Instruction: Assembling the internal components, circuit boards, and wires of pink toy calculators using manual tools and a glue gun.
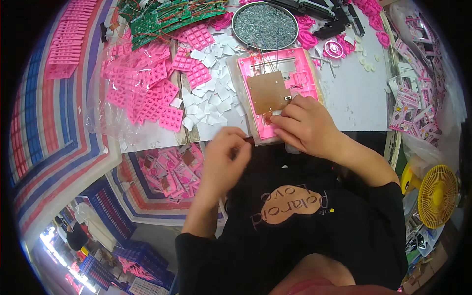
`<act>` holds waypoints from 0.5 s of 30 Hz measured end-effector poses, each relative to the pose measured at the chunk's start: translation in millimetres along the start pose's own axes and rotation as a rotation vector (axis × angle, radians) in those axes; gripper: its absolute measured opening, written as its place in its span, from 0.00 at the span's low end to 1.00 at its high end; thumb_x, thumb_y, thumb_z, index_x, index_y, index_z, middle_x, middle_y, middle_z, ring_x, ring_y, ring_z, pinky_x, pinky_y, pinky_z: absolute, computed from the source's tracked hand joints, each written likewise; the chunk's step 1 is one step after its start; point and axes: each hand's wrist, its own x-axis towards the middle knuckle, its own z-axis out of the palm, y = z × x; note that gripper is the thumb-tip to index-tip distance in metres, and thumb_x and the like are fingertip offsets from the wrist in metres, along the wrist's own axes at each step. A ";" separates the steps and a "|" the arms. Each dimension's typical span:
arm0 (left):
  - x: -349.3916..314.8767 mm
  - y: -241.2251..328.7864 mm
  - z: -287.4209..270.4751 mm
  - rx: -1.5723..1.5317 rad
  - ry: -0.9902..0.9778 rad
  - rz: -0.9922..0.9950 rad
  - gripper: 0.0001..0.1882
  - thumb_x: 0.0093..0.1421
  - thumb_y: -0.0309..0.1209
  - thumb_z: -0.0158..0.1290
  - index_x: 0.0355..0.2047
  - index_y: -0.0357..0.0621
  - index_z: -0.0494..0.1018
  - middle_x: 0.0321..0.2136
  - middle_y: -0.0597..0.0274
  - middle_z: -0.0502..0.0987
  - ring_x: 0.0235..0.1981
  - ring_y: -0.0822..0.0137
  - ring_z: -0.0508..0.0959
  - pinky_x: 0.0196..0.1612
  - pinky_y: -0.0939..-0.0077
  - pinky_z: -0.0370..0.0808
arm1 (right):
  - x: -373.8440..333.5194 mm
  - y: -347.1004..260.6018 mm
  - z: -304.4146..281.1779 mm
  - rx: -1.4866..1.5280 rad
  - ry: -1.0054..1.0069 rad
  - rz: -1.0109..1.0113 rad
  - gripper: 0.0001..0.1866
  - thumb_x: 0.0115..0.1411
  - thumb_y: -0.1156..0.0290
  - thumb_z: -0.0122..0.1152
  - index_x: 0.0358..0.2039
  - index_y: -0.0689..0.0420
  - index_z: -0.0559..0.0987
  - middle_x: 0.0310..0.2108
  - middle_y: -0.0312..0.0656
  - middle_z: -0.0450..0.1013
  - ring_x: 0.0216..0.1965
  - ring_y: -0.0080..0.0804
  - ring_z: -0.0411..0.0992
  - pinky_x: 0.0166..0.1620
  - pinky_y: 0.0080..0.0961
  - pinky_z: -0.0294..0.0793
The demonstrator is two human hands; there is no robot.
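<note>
A pink plastic casing (309,73) lies in front of me at the table's near edge, on a pale pad. Inside it sits a brown circuit board (268,91), with thin wires running up from its top side. My right hand (310,127) rests over the casing's lower right part. Its fingers are pinched together by the board's bottom edge, hiding whatever is between them. Left of the casing's lower corner is my left hand (223,160), slightly blurred, with curled fingers. A small dark reddish thing (250,140) shows at its fingertips, too unclear to name.
White square pieces (216,96) and pink keypads (147,93) spread to the left. Behind stand a round tray of screws (265,25) and green circuit boards (172,22). Black parts (337,22) and pink rings (334,48) lie at the back right. A yellow fan (436,196) is at right.
</note>
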 end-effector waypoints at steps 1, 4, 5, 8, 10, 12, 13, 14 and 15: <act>10.0 3.8 -8.5 0.002 0.053 0.032 0.05 0.60 0.25 0.60 0.30 0.36 0.76 0.40 0.59 0.78 0.26 0.75 0.74 0.27 0.78 0.69 | -1.5 1.6 1.0 -0.005 -0.006 0.011 0.12 0.54 0.68 0.71 0.38 0.55 0.82 0.29 0.36 0.70 0.34 0.36 0.70 0.35 0.34 0.71; 47.3 11.8 -20.5 -0.023 0.184 0.108 0.04 0.61 0.25 0.59 0.31 0.36 0.77 0.41 0.59 0.80 0.26 0.79 0.73 0.25 0.81 0.66 | -0.5 0.6 4.7 -0.004 -0.024 0.026 0.14 0.54 0.67 0.71 0.41 0.54 0.82 0.29 0.36 0.70 0.34 0.37 0.70 0.35 0.34 0.71; 60.0 13.6 -18.8 -0.067 0.194 0.132 0.05 0.62 0.25 0.59 0.31 0.36 0.77 0.39 0.59 0.81 0.25 0.80 0.73 0.24 0.83 0.65 | 2.1 -3.5 4.1 -0.014 -0.032 0.033 0.15 0.54 0.67 0.71 0.42 0.54 0.81 0.30 0.36 0.70 0.34 0.37 0.70 0.35 0.34 0.71; 75.4 26.8 -9.5 -0.317 0.052 -0.001 0.09 0.68 0.27 0.54 0.32 0.34 0.79 0.33 0.61 0.81 0.24 0.79 0.74 0.26 0.85 0.67 | 0.8 -11.9 1.5 -0.095 -0.082 0.050 0.19 0.55 0.66 0.70 0.47 0.53 0.80 0.32 0.37 0.70 0.36 0.37 0.69 0.36 0.34 0.71; 78.7 29.1 -1.5 -0.484 -0.046 -0.050 0.14 0.72 0.30 0.50 0.34 0.32 0.80 0.24 0.65 0.80 0.21 0.79 0.74 0.25 0.85 0.68 | 1.7 -13.9 -1.3 -0.122 -0.133 0.049 0.20 0.56 0.66 0.70 0.49 0.53 0.80 0.34 0.38 0.70 0.37 0.37 0.69 0.37 0.34 0.72; 77.1 24.4 3.6 -0.535 -0.034 -0.055 0.14 0.72 0.30 0.50 0.35 0.32 0.80 0.25 0.65 0.80 0.22 0.79 0.74 0.26 0.84 0.68 | 0.7 -14.0 -2.2 -0.118 -0.183 0.064 0.21 0.56 0.65 0.70 0.51 0.52 0.79 0.36 0.39 0.69 0.38 0.37 0.68 0.38 0.33 0.72; 74.9 22.5 5.1 -0.560 -0.027 -0.058 0.13 0.72 0.29 0.50 0.35 0.32 0.80 0.26 0.64 0.80 0.22 0.79 0.74 0.27 0.84 0.68 | 1.0 -13.3 -3.9 -0.111 -0.205 0.058 0.22 0.56 0.65 0.70 0.51 0.52 0.79 0.37 0.39 0.69 0.38 0.37 0.68 0.38 0.33 0.72; 72.2 21.2 5.3 -0.535 -0.006 -0.039 0.13 0.72 0.29 0.51 0.35 0.32 0.80 0.26 0.64 0.80 0.23 0.79 0.74 0.27 0.84 0.68 | 2.1 -11.9 -5.7 -0.102 -0.224 0.052 0.22 0.55 0.65 0.70 0.51 0.52 0.80 0.37 0.39 0.69 0.39 0.37 0.68 0.38 0.33 0.72; 68.7 20.3 5.3 -0.510 0.014 -0.021 0.12 0.72 0.29 0.51 0.36 0.33 0.80 0.27 0.64 0.80 0.24 0.79 0.74 0.28 0.84 0.68 | 2.3 -10.3 -6.7 -0.094 -0.244 0.045 0.22 0.55 0.65 0.71 0.51 0.52 0.80 0.37 0.39 0.69 0.39 0.38 0.68 0.38 0.33 0.72</act>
